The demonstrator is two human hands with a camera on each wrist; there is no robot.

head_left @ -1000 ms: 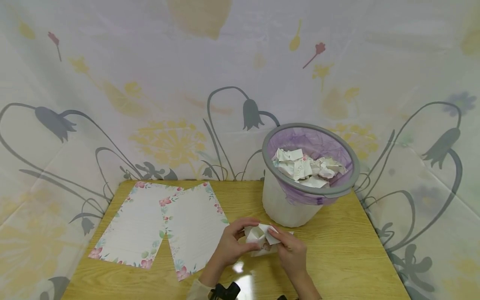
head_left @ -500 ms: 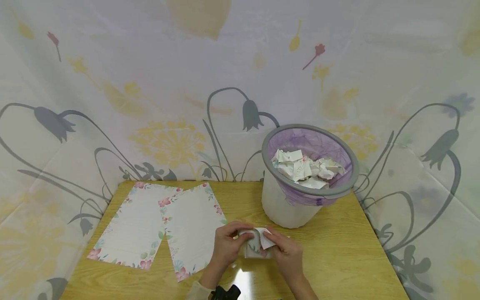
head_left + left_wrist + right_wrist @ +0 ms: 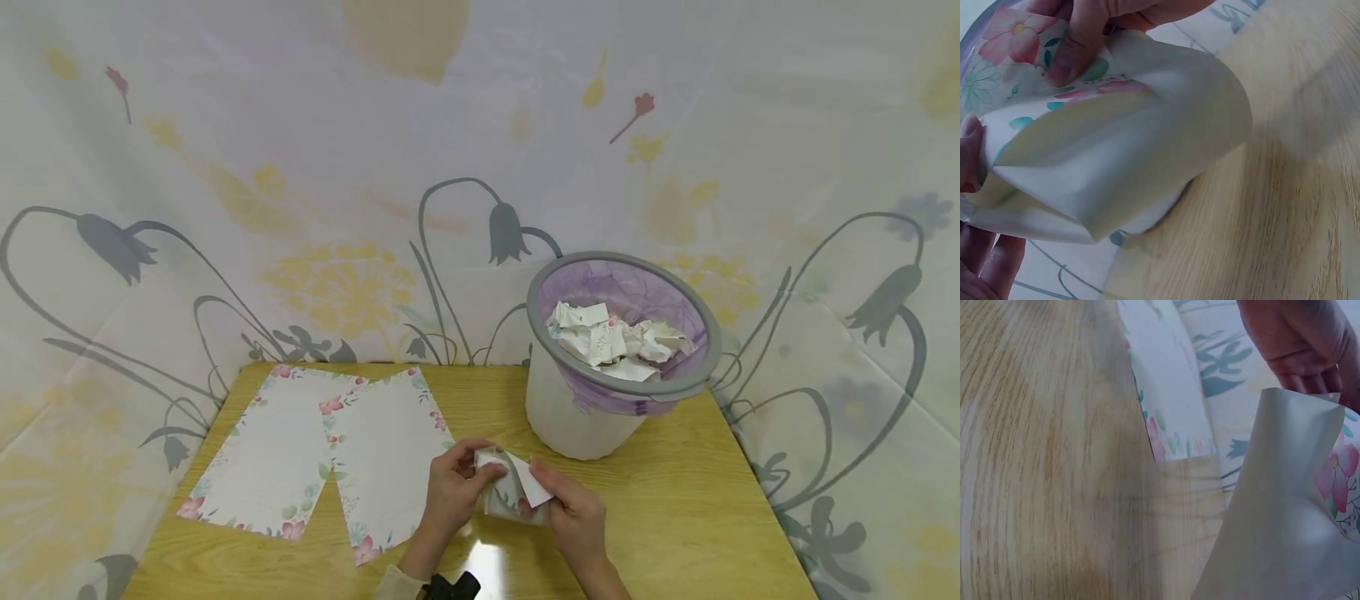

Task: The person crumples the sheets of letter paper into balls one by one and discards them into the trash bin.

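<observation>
A crumpled, partly folded sheet of floral-bordered paper (image 3: 513, 492) is held between both hands above the table, in front of the bin. My left hand (image 3: 452, 490) pinches its left side, thumb on top. On the opposite side, my right hand (image 3: 577, 510) grips the paper by its right end. Seen from the left wrist, the folded paper (image 3: 1166, 119) bulges in a loose curve, with pink flowers and green leaves along one part. From the right wrist, its plain back (image 3: 1279, 500) curls over the printed side. Some fingers are hidden behind the paper.
Two flat floral-bordered sheets (image 3: 262, 458) lie on the wooden table (image 3: 675, 517) at the left, their top corners touching or overlapping. A white bin (image 3: 573, 417) with a purple liner (image 3: 600, 279) stands at the back right, holding several crumpled papers (image 3: 600, 342). A patterned curtain (image 3: 300, 167) hangs behind.
Both hands have shifted slightly left with the paper. Its bunched shape has become flatter, with a white flap now folded over near the right hand. The sheets and bin stay put.
</observation>
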